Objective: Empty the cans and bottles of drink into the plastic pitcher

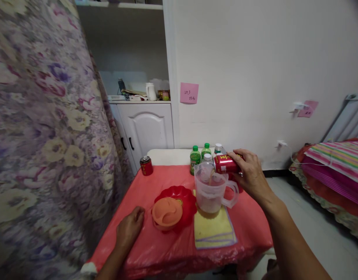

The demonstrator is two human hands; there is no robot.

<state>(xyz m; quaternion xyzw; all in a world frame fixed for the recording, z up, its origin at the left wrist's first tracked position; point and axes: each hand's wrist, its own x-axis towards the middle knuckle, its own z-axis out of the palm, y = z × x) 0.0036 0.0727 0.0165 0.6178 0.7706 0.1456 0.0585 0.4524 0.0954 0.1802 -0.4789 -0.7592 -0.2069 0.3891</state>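
The right hand grips a red can, tipped over the see-through jug. The left hand lies curled up on the worktop.

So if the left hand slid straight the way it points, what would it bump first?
Probably the red dish, at its left edge, once the left hand crosses a strip of cloth. Depth is unclear, though, so it might slip past.
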